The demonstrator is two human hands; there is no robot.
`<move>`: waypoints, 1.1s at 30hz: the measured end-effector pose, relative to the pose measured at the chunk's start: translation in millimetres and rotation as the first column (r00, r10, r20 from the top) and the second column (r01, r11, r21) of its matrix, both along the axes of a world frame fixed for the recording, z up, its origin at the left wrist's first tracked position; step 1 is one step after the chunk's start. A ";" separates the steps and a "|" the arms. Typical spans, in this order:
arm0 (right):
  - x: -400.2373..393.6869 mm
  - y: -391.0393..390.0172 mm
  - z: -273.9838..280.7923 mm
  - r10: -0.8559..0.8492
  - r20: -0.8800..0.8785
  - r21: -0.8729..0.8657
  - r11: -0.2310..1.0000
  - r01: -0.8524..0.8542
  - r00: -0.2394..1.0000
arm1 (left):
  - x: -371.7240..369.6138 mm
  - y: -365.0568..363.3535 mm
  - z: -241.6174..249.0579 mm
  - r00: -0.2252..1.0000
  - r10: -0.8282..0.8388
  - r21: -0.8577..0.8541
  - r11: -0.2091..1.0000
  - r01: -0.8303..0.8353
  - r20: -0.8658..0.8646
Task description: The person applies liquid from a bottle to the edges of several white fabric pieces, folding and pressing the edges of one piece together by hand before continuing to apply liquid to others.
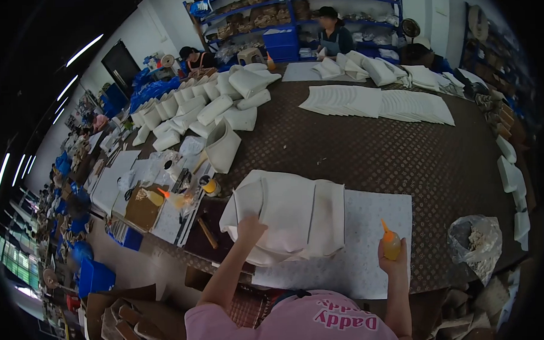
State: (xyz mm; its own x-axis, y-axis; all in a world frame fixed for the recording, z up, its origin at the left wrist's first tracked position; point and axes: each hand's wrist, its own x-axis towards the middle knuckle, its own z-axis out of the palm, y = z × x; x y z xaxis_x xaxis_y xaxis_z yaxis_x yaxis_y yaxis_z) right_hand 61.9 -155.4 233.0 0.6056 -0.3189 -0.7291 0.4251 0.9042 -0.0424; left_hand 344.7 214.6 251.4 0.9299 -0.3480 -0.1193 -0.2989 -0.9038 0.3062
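In front of me a white, soft, leather-like bag piece (288, 214) with dark seam lines lies on a pale patterned sheet (378, 208). My left hand (251, 229) is on its left part, fingers drawn together at the edge of a flap; the fingertips are partly hidden. In my right hand (392, 258) is a squeeze glue bottle (392, 247) with yellowish contents and an orange nozzle pointing up. That hand is held over the sheet's right side, apart from the bag piece.
Several white bag pieces (222, 109) are heaped at the back left. Stacked white panels (377, 103) fan out at the back. Left are a second glue bottle (176, 199), a jar (209, 185) and a wooden-handled tool (207, 233). A plastic bag (475, 247) sits right. Co-workers sit beyond the table.
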 end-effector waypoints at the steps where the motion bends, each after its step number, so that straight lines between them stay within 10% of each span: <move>1: 2.2 0.3 -0.8 0.005 -0.017 0.000 1.000 -0.005 1.000 | 7.2 -3.5 8.3 0.994 -0.067 -0.018 0.998 0.066 -0.088; 6: 18.6 -5.3 25.0 -0.030 0.047 -0.055 0.998 0.032 0.998 | -0.2 -57.8 94.2 0.786 -0.344 -0.443 0.891 0.100 -0.513; 9: 35.3 -15.0 58.0 -0.089 0.104 -0.135 0.986 0.102 0.991 | 11.5 -95.4 77.0 0.727 -0.533 -0.806 0.591 -0.045 -0.432; 12: 56.3 -16.4 98.9 -0.167 0.139 -0.275 0.941 0.200 0.976 | -1.6 -125.3 107.5 0.589 -0.487 -0.762 0.346 -0.547 -0.645; 19: 134.3 -4.5 142.7 -0.229 0.328 -0.433 0.826 0.361 0.917 | -44.6 -148.6 54.1 0.291 -0.871 -0.526 -0.045 -0.850 -0.396; 28: 157.4 6.2 136.5 -0.375 0.069 -0.786 0.550 0.282 0.925 | -63.4 -117.7 36.6 0.154 -0.901 -0.590 0.129 -0.797 -0.405; 30: 163.9 -3.8 128.9 -0.464 0.088 -0.788 0.509 0.347 0.881 | -58.1 -100.9 -15.3 0.515 -0.754 -0.903 0.248 -0.351 -0.408; 33: 160.2 -4.6 148.3 -0.445 0.187 -0.740 0.522 0.423 0.876 | -77.3 -116.0 13.0 0.374 -0.777 -0.772 0.215 -0.599 -0.506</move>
State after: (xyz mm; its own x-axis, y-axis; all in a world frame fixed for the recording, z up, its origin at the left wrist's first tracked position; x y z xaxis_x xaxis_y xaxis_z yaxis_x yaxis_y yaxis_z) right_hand 222.1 -160.1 381.4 0.2269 -0.9663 -0.1214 0.7450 0.2525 -0.6174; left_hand 267.3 98.6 264.4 0.4718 -0.8677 -0.1565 0.6463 0.2196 0.7308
